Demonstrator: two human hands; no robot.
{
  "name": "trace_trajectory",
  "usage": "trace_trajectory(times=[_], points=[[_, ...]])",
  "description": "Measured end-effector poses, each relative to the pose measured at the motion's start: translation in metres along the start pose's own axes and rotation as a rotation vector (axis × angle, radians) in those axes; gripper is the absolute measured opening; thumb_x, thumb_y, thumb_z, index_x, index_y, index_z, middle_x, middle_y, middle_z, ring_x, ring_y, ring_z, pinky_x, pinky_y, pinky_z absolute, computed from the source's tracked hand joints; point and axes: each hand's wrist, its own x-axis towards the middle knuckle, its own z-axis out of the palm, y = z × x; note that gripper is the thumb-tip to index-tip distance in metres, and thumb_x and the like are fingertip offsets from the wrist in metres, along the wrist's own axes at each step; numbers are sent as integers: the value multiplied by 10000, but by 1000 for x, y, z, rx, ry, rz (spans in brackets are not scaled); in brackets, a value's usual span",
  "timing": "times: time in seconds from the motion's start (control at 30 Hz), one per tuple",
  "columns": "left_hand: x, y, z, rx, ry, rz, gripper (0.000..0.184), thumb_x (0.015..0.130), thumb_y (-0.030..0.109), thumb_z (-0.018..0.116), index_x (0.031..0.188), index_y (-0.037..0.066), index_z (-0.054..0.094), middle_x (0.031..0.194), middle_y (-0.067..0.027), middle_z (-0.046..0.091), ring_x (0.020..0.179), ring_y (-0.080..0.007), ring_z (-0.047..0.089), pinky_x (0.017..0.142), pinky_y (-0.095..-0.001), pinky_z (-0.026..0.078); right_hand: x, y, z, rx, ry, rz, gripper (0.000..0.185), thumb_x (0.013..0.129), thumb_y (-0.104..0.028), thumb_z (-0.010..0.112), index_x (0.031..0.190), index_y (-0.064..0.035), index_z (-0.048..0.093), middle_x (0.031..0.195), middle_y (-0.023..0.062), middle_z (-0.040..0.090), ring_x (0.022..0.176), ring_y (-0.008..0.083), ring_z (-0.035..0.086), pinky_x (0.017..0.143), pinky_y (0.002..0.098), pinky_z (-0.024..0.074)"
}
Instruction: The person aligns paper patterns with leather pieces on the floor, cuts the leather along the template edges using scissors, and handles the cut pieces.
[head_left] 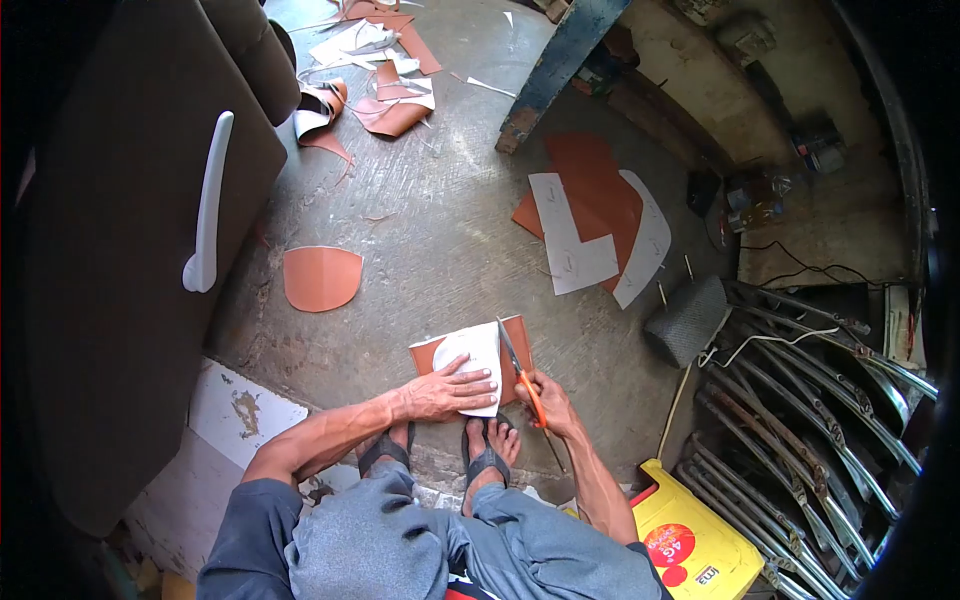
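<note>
My left hand lies flat with fingers spread on a white pattern piece, which has one curved side. Beneath that piece is a reddish-brown sheet of leather-like material, showing at its left and right edges. My right hand grips a pair of scissors by the orange handles. Their blades point away from me, along the right edge of the white piece; whether they are parted is unclear. Left of these, a cut brown piece with a rounded lower edge lies on the floor.
Brown sheets with white patterns lie ahead on the right. Scraps are scattered at the far left. A dark seat with a grey armrest stands left; metal frames and a yellow sign are at right.
</note>
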Motion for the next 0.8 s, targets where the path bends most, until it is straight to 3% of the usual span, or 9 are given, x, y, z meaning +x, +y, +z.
trace_trajectory(times=[0.13,0.2,0.23,0.3,0.47,0.53,0.67,0.73,0.8], points=[[2,43,-63,-229,264,-98,739,691,-6,663,1410,113,540,1474,-80,523,1419,-273,430,1220,-532,237,-21,24,-31,130,219,-44,455,889,-259,750,1229,-18,567,840,57,635,637,139,601,551,294,505],[-5,64,-82,-274,361,-156,708,721,-105,615,1403,74,540,1445,-126,546,1389,-275,471,1185,-495,315,-25,38,-51,-570,605,-213,549,860,-303,767,1247,13,540,1002,172,651,872,288,642,773,423,530],[-7,71,-89,-344,588,-274,654,754,-129,579,1381,55,555,1406,-149,574,1360,-286,503,1165,-477,343,-31,44,-54,-563,609,-231,549,860,-303,767,1247,13,540,1002,172,651,872,288,642,773,423,530],[-13,83,-99,-481,982,-490,489,873,-151,484,1326,2,586,1294,-199,644,1263,-314,590,1078,-402,436,-20,44,-50,-848,853,-140,676,919,-450,634,1396,5,484,1376,276,518,1343,409,429,1113,480,342],[-31,98,-126,-352,1199,-829,364,974,-34,477,1323,-19,580,1268,-195,660,1213,-285,615,1004,-361,470,30,-15,4,-668,603,-307,779,808,-465,767,1339,43,508,1266,249,580,1184,336,565,963,427,458],[-44,106,-133,-421,1225,-1036,344,1002,38,498,1333,-19,572,1244,-194,669,1172,-253,625,987,-356,472,43,-56,2,-493,-206,-272,696,829,-478,750,1312,-15,556,1155,177,650,1087,248,604,929,391,467],[-67,123,-134,-338,1219,-1076,336,1010,77,524,1333,16,594,1187,-176,694,1115,-231,638,958,-348,482,81,-172,0,-1080,-913,-238,473,858,-446,725,1122,-55,692,969,85,714,923,193,624,839,365,487],[-73,132,-137,-380,1187,-1095,334,1036,126,508,1331,-10,587,1223,-109,664,1138,-191,589,1008,-321,442,109,-236,1,-1188,-592,-442,334,868,-384,718,932,-58,754,870,76,719,791,182,630,735,358,506],[-77,135,-135,-426,1190,-1101,336,1036,135,514,1330,-8,589,1217,-107,668,1135,-187,590,1003,-322,447,121,-283,7,-490,-120,-673,486,892,-451,693,1164,-49,678,961,148,718,821,223,654,730,364,531]])
